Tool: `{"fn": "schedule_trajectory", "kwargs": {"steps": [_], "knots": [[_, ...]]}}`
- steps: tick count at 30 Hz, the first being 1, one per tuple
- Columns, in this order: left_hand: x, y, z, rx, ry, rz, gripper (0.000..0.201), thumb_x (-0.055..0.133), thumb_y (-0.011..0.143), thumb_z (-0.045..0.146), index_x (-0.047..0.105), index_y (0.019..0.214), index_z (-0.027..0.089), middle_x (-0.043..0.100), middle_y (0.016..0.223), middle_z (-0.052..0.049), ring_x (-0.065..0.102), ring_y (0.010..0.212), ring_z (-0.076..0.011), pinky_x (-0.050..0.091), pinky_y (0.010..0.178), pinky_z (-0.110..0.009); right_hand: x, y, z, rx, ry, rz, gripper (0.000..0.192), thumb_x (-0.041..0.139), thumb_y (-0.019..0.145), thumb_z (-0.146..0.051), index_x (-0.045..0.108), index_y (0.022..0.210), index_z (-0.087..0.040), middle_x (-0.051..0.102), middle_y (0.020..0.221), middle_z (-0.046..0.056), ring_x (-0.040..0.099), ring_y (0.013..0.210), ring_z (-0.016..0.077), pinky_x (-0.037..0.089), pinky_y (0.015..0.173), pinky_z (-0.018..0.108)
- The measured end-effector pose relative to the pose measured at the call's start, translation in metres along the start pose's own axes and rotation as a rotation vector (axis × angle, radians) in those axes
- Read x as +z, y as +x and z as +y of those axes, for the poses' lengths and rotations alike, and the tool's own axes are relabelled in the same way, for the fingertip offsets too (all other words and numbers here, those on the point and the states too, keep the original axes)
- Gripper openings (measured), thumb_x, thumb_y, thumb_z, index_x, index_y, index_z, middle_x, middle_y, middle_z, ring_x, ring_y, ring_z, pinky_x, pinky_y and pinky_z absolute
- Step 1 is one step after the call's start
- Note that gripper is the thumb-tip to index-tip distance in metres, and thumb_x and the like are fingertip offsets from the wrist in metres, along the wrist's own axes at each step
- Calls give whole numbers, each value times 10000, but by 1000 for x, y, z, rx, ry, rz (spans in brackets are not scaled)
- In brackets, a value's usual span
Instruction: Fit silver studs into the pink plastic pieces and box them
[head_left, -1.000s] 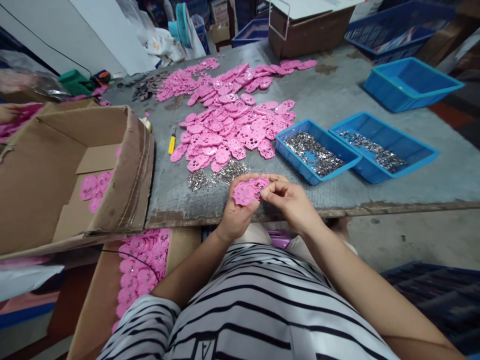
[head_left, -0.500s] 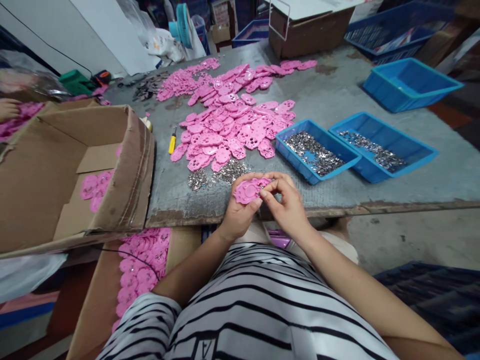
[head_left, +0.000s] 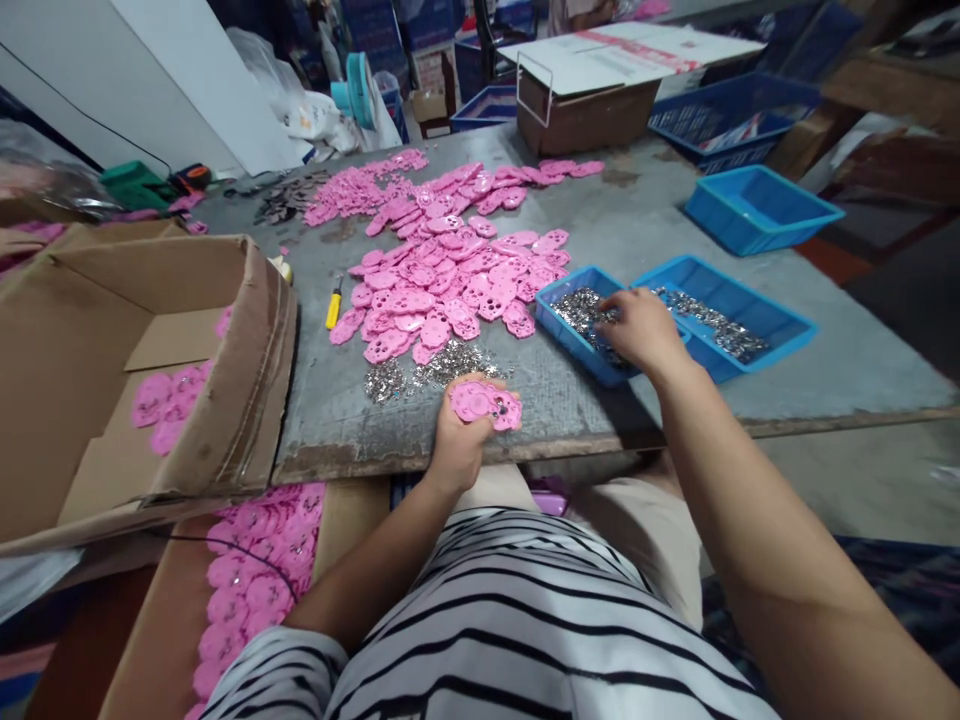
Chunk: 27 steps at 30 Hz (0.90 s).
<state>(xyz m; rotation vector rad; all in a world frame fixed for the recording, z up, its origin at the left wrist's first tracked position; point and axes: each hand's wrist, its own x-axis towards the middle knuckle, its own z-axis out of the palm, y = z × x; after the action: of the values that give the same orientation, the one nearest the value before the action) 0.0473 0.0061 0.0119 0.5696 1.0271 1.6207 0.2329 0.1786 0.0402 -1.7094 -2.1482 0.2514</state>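
Factory workbench (head_left: 637,215), parts bins (head_left: 757,205)

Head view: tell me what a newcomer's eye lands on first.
A wide spread of pink plastic pieces covers the middle of the grey table. At its near edge the left hand holds one pink piece, while the right hand dips into a blue tray of small metal parts to the right.
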Motion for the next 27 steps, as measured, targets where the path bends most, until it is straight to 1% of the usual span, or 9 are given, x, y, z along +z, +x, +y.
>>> {"fn": "schedule_trajectory", "kwargs": {"steps": [3,4,6,12,16,19,22,25,27], "knots": [[-2,1,0,-149,-2,5,527,638,548,120,461,1037,206,678,958,-39,689,829,-238,549,546,-283,1,8,-5,43,-242,-307,211,606,735,-132,711,918,-125,662,1018,180,639,933,295,481,811,382],[-3,2,0,-187,-3,10,525,630,550,128,460,1041,197,684,949,-47,689,809,-236,539,529,-274,2,8,-8,59,-281,-359,217,577,755,-122,715,922,-117,671,1025,191,645,948,300,483,806,375],[-5,4,-1,-234,-10,24,513,616,558,150,463,1046,182,693,923,-63,687,782,-240,524,503,-267,4,5,-12,85,-311,-388,235,535,789,-120,719,935,-107,685,1032,206,648,984,307,485,807,364],[-9,7,-3,-257,-36,15,513,612,591,189,474,1084,165,704,879,-85,686,803,-262,520,516,-282,1,0,-14,152,-285,-358,282,512,833,-164,683,1042,-82,663,1124,247,644,1040,327,487,822,375],[-9,6,-4,-255,-57,18,577,622,602,191,453,1153,174,704,855,-69,688,780,-254,535,538,-303,-3,-3,-15,194,-217,-275,315,473,853,-146,621,1124,-87,678,1070,248,663,983,327,488,792,392],[-9,6,-5,-249,-59,6,597,631,605,204,443,1170,168,703,839,-70,689,748,-260,537,518,-315,-7,-4,-13,192,-138,-189,296,427,876,-138,607,1111,-114,684,1064,218,658,987,311,479,796,382],[-10,6,-6,-246,-69,8,602,644,592,201,446,1159,164,698,824,-62,691,735,-259,532,503,-305,-12,-4,-10,157,-46,-117,252,432,882,-148,621,1049,-153,686,1088,162,642,1018,264,468,830,342],[-9,5,-5,-249,-61,28,620,661,575,182,446,1156,170,692,812,-48,692,726,-253,528,491,-292,-17,-11,-13,111,66,-73,173,483,852,-176,631,943,-181,708,961,94,657,880,208,481,767,295],[-6,4,-4,-241,-33,38,626,694,566,185,449,1142,176,691,815,-45,693,721,-248,529,488,-286,-17,-23,-20,63,295,-103,111,511,810,-183,618,841,-189,686,782,37,632,686,163,480,649,262]]}}
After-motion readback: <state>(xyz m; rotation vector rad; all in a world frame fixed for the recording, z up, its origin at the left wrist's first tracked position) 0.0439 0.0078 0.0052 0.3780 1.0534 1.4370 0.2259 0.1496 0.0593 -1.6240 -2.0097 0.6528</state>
